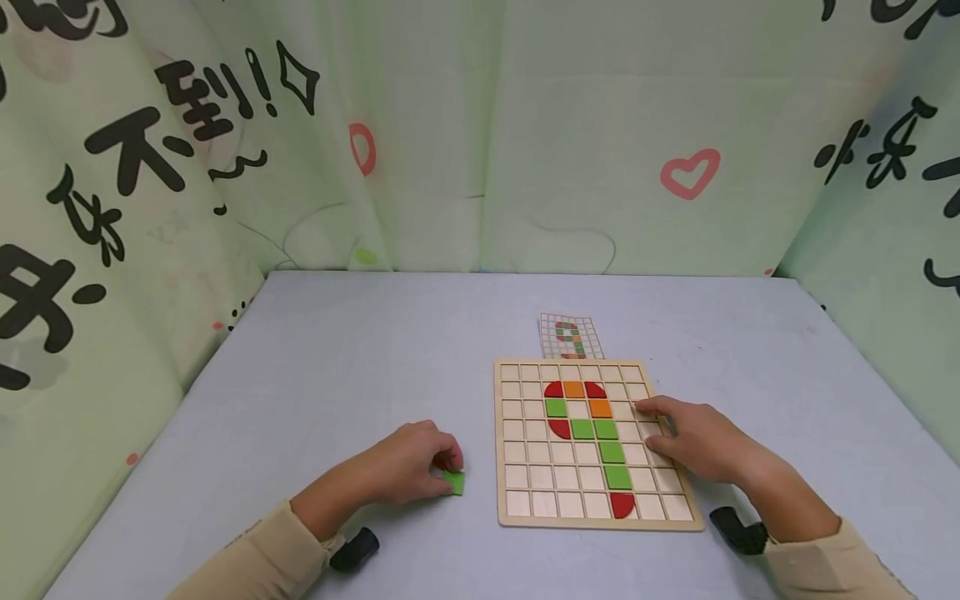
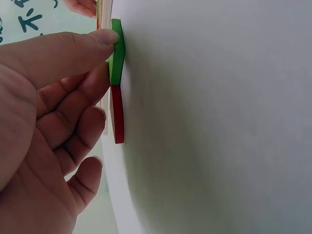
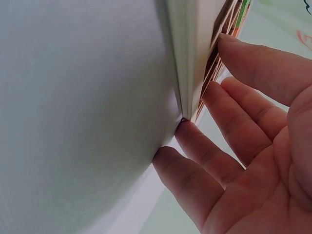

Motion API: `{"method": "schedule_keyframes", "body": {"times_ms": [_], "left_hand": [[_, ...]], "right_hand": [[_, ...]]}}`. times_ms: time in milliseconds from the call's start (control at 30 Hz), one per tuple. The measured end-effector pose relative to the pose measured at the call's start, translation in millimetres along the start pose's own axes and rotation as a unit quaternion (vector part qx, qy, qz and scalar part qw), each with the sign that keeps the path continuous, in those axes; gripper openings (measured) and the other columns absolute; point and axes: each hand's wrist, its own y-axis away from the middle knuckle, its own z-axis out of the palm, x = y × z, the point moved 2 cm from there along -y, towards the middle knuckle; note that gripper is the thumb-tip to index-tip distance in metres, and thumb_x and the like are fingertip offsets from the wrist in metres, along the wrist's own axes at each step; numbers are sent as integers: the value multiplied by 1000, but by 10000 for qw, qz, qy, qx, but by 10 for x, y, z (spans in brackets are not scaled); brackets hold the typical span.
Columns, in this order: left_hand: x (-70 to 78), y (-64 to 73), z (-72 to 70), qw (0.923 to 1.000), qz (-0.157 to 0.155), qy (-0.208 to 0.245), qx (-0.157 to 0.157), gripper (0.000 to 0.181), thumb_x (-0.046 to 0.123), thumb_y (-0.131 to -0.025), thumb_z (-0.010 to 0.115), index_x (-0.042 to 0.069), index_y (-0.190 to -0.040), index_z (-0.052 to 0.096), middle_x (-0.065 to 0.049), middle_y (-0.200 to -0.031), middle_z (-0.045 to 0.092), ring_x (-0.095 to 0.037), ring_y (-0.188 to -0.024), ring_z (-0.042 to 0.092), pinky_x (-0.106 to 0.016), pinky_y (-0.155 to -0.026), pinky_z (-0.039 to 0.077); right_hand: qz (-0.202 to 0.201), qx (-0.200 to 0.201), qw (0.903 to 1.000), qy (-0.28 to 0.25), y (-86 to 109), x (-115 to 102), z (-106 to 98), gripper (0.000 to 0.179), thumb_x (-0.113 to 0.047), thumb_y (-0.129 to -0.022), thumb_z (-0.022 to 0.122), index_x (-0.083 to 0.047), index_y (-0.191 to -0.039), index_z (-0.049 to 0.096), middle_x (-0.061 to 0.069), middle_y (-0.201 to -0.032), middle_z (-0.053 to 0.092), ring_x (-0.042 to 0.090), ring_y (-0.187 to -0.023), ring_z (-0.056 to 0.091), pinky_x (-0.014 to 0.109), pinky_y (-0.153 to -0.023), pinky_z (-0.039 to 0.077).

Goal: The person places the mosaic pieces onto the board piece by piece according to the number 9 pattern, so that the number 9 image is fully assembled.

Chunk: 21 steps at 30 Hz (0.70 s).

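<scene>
Left of the board, my left hand (image 1: 408, 467) pinches a green square tile (image 1: 454, 482) between thumb and fingers, low over the table. In the left wrist view a red tile (image 2: 117, 116) adjoins the green one's edge; the hand hides it in the head view. A wooden grid board (image 1: 536, 527) holds green and orange squares and red rounded-corner tiles, laid in a shape like a 9. My right hand (image 1: 701, 437) rests on the board's right edge; in the right wrist view its thumb and some fingers touch the board, the lower ones reach the table.
Behind the board lies a pattern card (image 1: 551, 337) with a small printed grid, partly covered by the board's far edge. A pale cloth (image 1: 375, 333) covers the table. Light green printed curtains (image 1: 570, 133) stand at the back and both sides.
</scene>
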Motion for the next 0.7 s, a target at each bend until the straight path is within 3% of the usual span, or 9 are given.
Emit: {"method": "schedule_keyframes", "body": {"times_ms": [233, 700], "left_hand": [[22, 2, 11, 9996, 166, -151, 161, 18, 9, -81, 81, 15, -89, 66, 10, -85, 55, -8, -86, 50, -24, -75, 46], [49, -16, 25, 9993, 158, -310, 119, 18, 11, -81, 80, 12, -93, 67, 11, -85, 56, -8, -85, 48, -23, -75, 46]], "right_hand": [[-11, 3, 10000, 14, -1, -1, -5, 54, -19, -92, 68, 1, -140, 52, 30, -138, 51, 50, -125, 46, 63, -97, 40], [12, 7, 10000, 69, -4, -10, 0, 55, -19, -92, 69, 1, -140, 52, 29, -138, 52, 50, -123, 47, 63, -96, 41]]}}
